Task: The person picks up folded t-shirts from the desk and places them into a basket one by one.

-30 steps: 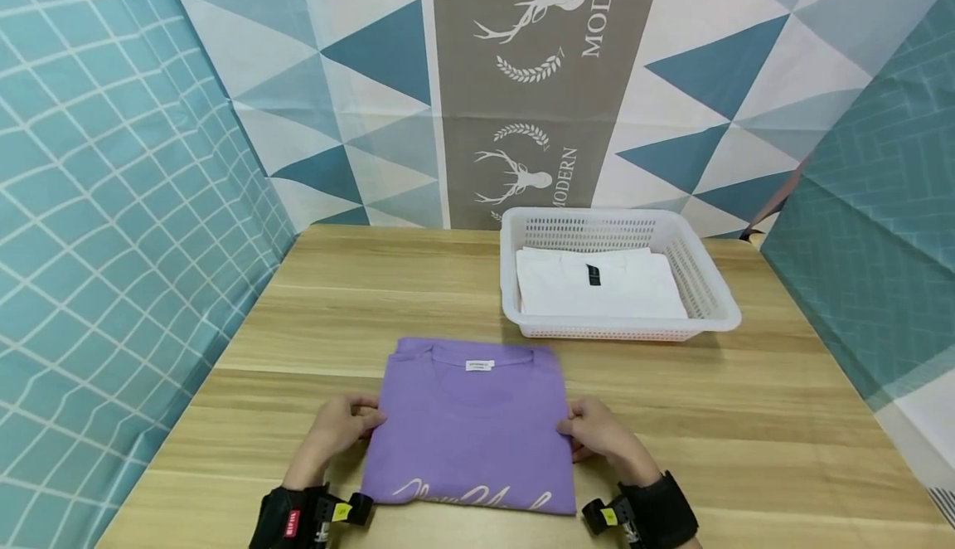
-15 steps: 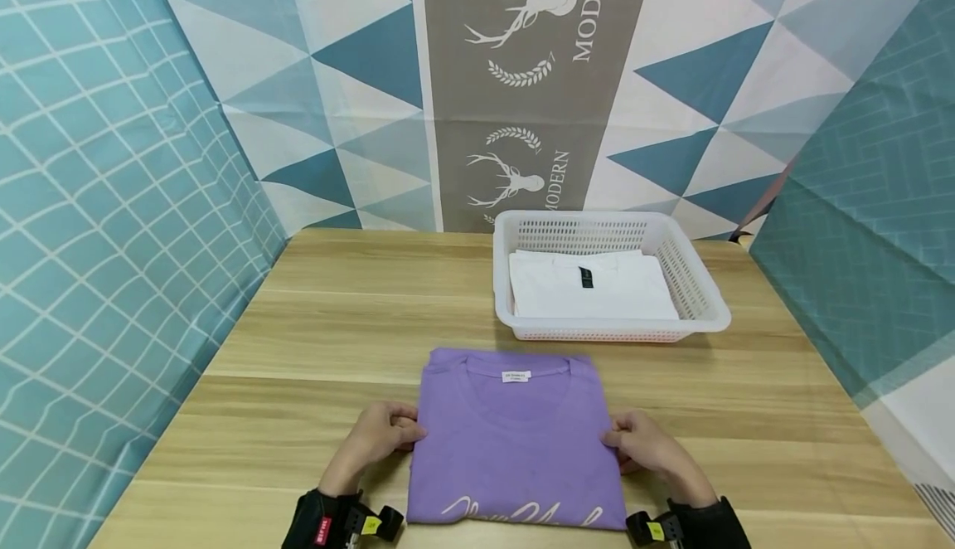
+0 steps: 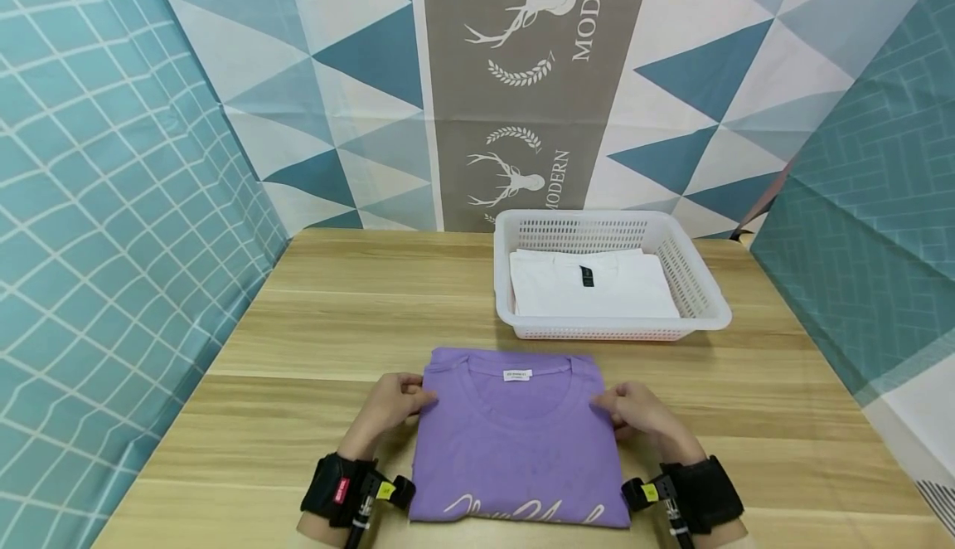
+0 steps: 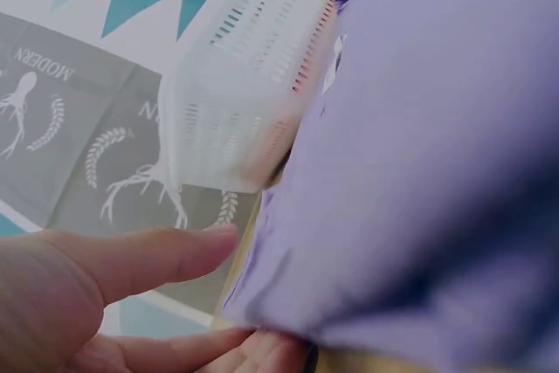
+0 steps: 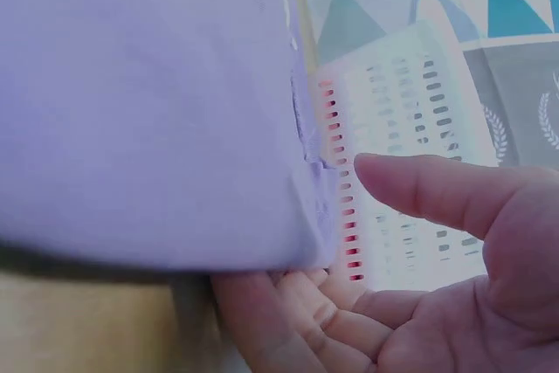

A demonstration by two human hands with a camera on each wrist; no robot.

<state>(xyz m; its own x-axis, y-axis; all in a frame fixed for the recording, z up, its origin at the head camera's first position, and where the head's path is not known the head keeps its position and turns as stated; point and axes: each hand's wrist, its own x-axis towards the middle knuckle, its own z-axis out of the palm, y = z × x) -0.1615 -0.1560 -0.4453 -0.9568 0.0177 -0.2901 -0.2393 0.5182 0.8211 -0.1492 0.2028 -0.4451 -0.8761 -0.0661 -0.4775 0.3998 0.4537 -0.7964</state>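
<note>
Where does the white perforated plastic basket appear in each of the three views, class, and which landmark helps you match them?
Head: the white perforated plastic basket sits right of centre, on the table beyond the folded purple T-shirt.
Left wrist: upper middle, above the shirt's edge.
Right wrist: right of centre, behind the thumb.
Shared landmark: the purple shirt, in all three views.

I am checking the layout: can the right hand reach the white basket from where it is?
Probably yes: the right hand holds the purple shirt, and bare table lies before the basket.
</note>
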